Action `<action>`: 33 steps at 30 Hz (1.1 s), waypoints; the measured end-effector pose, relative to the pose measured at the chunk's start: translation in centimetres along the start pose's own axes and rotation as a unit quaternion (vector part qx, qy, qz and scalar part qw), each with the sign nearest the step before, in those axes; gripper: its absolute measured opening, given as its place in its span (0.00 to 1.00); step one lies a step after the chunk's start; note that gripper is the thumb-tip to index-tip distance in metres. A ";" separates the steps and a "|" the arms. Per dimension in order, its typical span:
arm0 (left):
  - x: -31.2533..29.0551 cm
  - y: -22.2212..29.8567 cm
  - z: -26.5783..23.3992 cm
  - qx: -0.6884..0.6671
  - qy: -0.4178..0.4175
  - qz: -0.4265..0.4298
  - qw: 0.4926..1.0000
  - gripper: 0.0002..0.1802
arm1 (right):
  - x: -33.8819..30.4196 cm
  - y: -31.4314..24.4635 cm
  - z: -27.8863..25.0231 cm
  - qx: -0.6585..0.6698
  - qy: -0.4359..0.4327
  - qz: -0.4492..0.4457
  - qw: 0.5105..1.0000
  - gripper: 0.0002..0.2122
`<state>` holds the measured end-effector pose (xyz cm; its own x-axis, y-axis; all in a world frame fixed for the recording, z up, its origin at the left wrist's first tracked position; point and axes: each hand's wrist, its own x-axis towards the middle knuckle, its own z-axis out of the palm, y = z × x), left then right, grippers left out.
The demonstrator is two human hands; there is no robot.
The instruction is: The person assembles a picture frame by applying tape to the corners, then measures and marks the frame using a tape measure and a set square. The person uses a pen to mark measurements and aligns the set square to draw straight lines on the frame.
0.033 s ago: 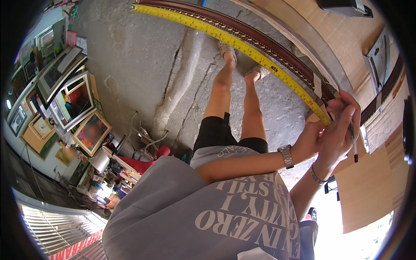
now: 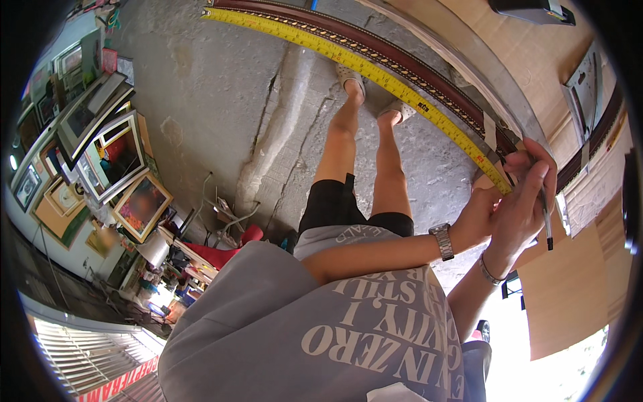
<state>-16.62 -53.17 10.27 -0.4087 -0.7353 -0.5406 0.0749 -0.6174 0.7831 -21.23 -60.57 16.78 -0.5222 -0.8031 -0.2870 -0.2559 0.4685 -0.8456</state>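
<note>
A yellow tape measure (image 2: 362, 65) stretches in an arc from its metal hook at the upper left to my hands at the right. It runs along the near side of a dark reddish-brown frame moulding (image 2: 402, 65) with a gold beaded edge. My left hand (image 2: 477, 218), with a watch on its wrist, is closed around the near end of the tape measure; its case is hidden. Just beyond, my right hand (image 2: 526, 201) grips a slim pen (image 2: 548, 224), silver with a dark end pointing down. Its fingertips are by the moulding's near end, where a pale strip (image 2: 490, 130) is wrapped.
A pale curved rail (image 2: 469, 50) runs beside the moulding, with brown board (image 2: 569, 288) at the right. A metal tool (image 2: 585, 94) and a black box (image 2: 536, 10) lie on the bench surface. Framed pictures (image 2: 114, 157) lean at the left. My feet stand on the concrete floor (image 2: 207, 87).
</note>
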 end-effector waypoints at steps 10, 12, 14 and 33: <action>1.1 -1.6 1.3 -0.044 0.078 0.064 0.994 0.12 | -0.3 0.3 0.7 0.079 0.019 0.003 0.997 0.11; 1.5 -1.9 1.5 -0.052 0.074 0.064 0.994 0.12 | -0.3 0.6 0.8 0.146 0.019 0.007 0.989 0.07; 1.6 -2.0 1.6 -0.056 0.070 0.062 0.994 0.12 | -0.4 0.8 0.9 0.150 0.008 -0.025 0.988 0.07; 1.9 -2.0 2.2 -0.051 0.064 0.067 0.994 0.12 | -0.2 0.1 0.7 0.054 -0.038 -0.042 0.997 0.05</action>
<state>-19.52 -52.79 8.35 -0.2701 -0.8384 -0.4735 0.2155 -0.5319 0.8189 -20.58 -60.63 16.42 -0.4382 -0.8656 -0.2424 -0.2051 0.3589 -0.9106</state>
